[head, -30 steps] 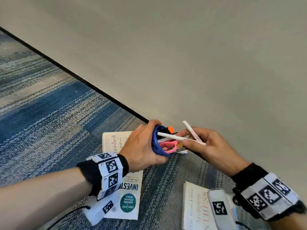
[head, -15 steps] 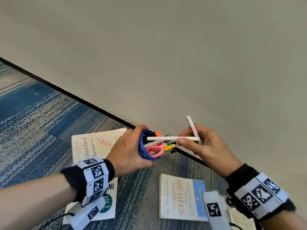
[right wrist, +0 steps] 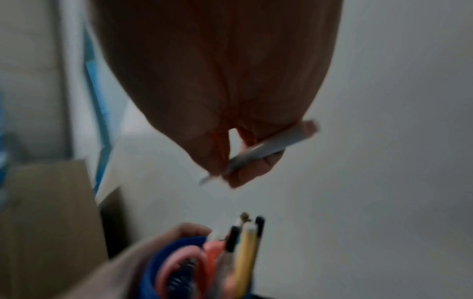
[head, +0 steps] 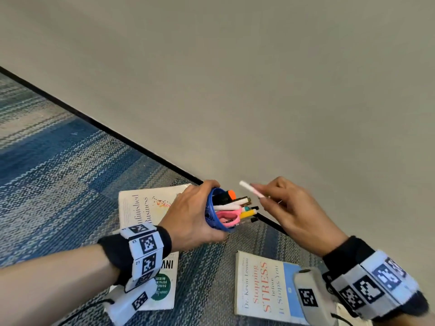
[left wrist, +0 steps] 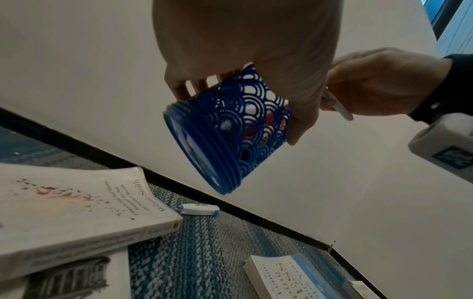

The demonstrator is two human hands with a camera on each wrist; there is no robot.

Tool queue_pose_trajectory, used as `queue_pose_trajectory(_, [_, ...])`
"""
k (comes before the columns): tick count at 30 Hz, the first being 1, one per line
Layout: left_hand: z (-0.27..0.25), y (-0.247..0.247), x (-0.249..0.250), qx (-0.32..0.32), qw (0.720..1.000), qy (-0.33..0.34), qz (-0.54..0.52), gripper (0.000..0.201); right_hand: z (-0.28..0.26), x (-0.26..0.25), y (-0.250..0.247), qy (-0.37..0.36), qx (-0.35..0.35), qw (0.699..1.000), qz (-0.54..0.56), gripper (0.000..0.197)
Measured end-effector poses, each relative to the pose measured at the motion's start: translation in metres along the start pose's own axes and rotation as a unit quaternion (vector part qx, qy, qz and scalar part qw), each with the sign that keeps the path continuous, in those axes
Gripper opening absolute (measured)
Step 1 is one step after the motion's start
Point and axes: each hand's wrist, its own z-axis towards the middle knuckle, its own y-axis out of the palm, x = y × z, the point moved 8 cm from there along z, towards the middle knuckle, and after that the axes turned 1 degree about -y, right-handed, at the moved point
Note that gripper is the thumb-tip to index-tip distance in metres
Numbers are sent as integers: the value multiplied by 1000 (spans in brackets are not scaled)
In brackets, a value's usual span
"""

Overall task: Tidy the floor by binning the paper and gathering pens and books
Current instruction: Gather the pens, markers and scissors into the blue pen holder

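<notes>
My left hand (head: 193, 215) grips a blue lattice pen holder (head: 215, 216) (left wrist: 225, 137), tipped toward the right above the carpet. Several pens, an orange marker and pink scissors (head: 227, 216) stick out of its mouth. Just right of it, my right hand (head: 289, 208) pinches one white pen (head: 251, 188) (right wrist: 266, 148), held clear of the holder. Three books lie on the carpet: a white one (head: 146, 205) under my left hand, a second (head: 164, 285) beneath my left wrist, and a white-and-blue one (head: 263, 285) near my right wrist.
A pale wall (head: 259, 90) with a black skirting strip (head: 106, 128) runs diagonally right behind the hands. A small white-and-blue correction-tape-like item (left wrist: 198, 209) lies on the carpet by the skirting. Blue striped carpet (head: 58, 172) spreads to the left.
One of the two white pens my right hand held now lies in the holder. My right hand has drawn back slightly with the other pen. The view has shifted, showing the books more.
</notes>
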Motion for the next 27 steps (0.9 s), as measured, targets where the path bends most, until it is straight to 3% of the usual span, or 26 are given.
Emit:
queue_pose_trajectory(2, [-1,0,-1,-3,1000,0,10,83,-1,-17,1,-69,0,992,-109,23])
queue_pose_trajectory(5, [-3,5,-2,-22,1000,8,14,79,2,-34,26,-99,-55,974,-198,21])
queue_pose_trajectory(8, [-8,14,-4,-55,998,6,11,74,14,-42,53,-119,-94,973,-177,34])
queue_pose_trajectory(10, [-11,13,-11,-49,999,-10,21,72,26,-42,52,-119,-54,981,-143,42])
queue_pose_trajectory(12, [-13,5,-28,-19,998,-54,26,76,40,-26,43,-101,42,986,-127,33])
queue_pose_trajectory(15, [-15,-16,-64,46,991,-125,9,81,57,25,47,0,131,989,-70,16])
queue_pose_trajectory(16, [-14,-23,-79,66,988,-143,8,81,63,46,63,41,120,990,-64,14])
queue_pose_trajectory(18, [-11,-36,-104,98,980,-174,10,81,71,78,111,86,31,992,-86,19])
queue_pose_trajectory(22, [-9,-46,-132,131,969,-209,4,85,71,116,208,82,-167,961,-205,62])
queue_pose_trajectory(24, [-7,-40,-136,113,972,-205,4,85,69,135,225,117,-189,938,-267,65])
queue_pose_trajectory(27, [-4,-28,-130,75,981,-176,17,79,64,150,222,144,-171,919,-324,41])
